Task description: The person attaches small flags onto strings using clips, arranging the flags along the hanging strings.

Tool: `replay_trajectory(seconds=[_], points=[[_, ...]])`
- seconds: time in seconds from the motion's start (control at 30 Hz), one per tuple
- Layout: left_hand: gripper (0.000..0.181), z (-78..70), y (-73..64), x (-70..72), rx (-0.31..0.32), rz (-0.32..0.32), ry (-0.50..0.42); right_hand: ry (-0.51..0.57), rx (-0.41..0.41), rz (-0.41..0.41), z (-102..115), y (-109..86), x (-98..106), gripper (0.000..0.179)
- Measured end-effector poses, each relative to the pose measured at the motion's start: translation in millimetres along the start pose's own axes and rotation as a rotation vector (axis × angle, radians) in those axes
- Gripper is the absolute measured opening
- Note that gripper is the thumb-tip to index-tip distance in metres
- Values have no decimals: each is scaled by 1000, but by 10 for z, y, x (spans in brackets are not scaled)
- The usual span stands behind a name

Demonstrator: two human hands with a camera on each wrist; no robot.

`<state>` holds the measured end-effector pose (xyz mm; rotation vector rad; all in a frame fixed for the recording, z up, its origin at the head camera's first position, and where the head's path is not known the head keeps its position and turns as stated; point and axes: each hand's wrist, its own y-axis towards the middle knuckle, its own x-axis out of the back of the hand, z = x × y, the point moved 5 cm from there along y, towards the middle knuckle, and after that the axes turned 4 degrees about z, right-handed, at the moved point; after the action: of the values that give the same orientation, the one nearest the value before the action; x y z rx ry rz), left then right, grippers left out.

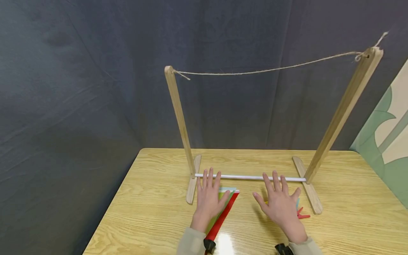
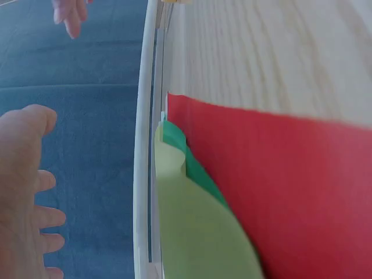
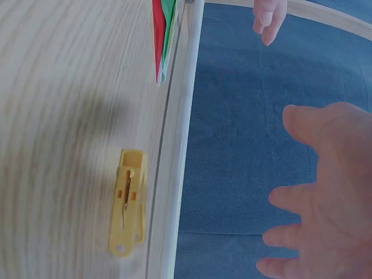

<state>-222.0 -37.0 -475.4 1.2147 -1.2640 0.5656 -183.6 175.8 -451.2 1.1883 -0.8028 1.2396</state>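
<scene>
My left hand (image 1: 208, 200) is held over a stack of coloured paper sheets (image 1: 225, 215), fingers spread and holding nothing. In the left wrist view the red sheet (image 2: 290, 180) lies beside a dark green one and a light green one (image 2: 189, 215) with curling edges. My right hand (image 1: 282, 207), also spread and holding nothing, is above several small plastic clothespins. A red clothespin (image 1: 303, 214) pokes out beside it, with a bit of blue nearby. The right wrist view shows a yellow clothespin (image 3: 128, 203) lying on the table; the hand hides most of the others in the head view.
Behind the hands stands a wooden frame with a left post (image 1: 180, 117), a right post (image 1: 344, 117) and a white crossbar (image 1: 245, 177) low between them. A slack string (image 1: 236, 74) joins the post tops. The wooden table (image 1: 134, 202) ends at a dark curtain (image 1: 223, 113).
</scene>
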Motion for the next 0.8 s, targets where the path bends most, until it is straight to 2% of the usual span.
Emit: replay_trajectory(seconds=[0.23, 0.4, 0.57, 0.67, 0.8], points=[[60, 161, -5, 39, 20, 21, -85, 14, -6, -48, -45, -37, 34, 66], [56, 290, -17, 45, 2, -32, -114, 33, -1, -123, -83, -76, 64, 63], [52, 400, -47, 71, -30, -89, -187, 53, 26, -188, -126, -112, 87, 63], [46, 463, -63, 77, -30, -94, -228, 69, 36, -215, -162, -130, 97, 62], [37, 525, -71, 78, -27, -88, -233, 94, 45, -252, -213, -154, 105, 59]])
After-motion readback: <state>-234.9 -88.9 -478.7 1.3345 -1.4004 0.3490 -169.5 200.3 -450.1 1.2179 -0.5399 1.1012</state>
